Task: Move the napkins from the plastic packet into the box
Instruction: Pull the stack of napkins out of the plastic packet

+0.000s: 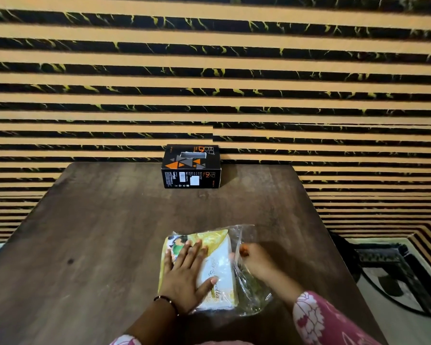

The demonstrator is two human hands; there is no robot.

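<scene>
Pressing flat on the plastic packet (204, 267), the left hand (184, 277) lies with fingers straight and spread, apparently to pin it to the table (97, 232) while the other works. At the packet's three o'clock side, the right hand (255, 260) reaches into the loose clear end; it is blurred, so I cannot tell its grip. White napkins (219, 270) sit inside. At twelve o'clock, well apart, stands the black box (190, 166) by the striped wall (209, 70).
</scene>
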